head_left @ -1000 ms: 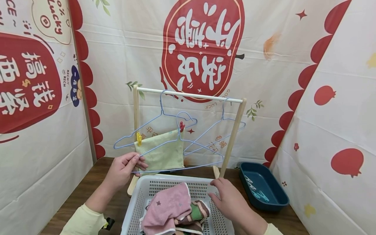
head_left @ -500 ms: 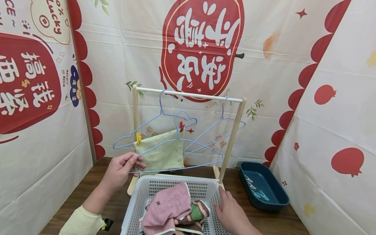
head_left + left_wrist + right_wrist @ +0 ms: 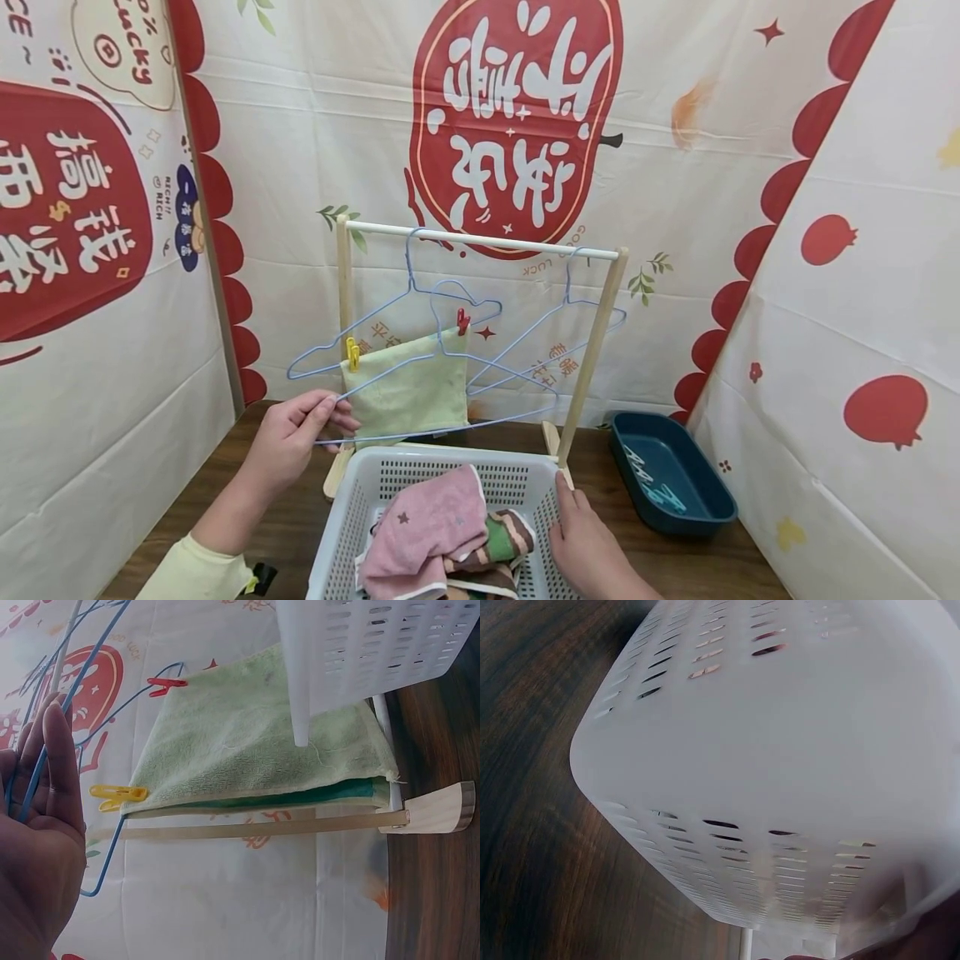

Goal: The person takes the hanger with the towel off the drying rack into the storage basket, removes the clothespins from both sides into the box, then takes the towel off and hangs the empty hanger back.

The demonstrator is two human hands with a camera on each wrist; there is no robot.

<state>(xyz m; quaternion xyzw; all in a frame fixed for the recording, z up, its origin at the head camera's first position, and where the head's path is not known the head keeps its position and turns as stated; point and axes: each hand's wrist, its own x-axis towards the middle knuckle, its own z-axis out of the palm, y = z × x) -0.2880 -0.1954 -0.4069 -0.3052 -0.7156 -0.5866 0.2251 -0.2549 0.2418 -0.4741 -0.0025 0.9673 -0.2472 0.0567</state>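
Note:
In the head view my left hand [image 3: 288,433] pinches the left arm of a loose blue wire hanger [image 3: 495,418] between thumb and fingers, in front of the rack. Behind it a light green cloth [image 3: 408,387] hangs from another blue hanger [image 3: 360,323], held by a yellow clothespin [image 3: 352,354] and a red clothespin [image 3: 462,320]. My right hand [image 3: 596,546] grips the right rim of the white plastic basket [image 3: 341,508], near its far corner. A pink cloth [image 3: 427,525] and a brown, green-patterned cloth [image 3: 502,546] lie inside that basket.
The wooden rack [image 3: 592,358] with its white rod [image 3: 487,240] stands behind the basket. A second blue hanger [image 3: 525,337] hangs at its right end. On the right of the wooden table [image 3: 720,567] sits a dark blue tray [image 3: 697,483] containing white and teal pieces.
The loose hanger has shifted left with my left hand. My right hand has moved down from above the basket's far right corner onto its right rim.

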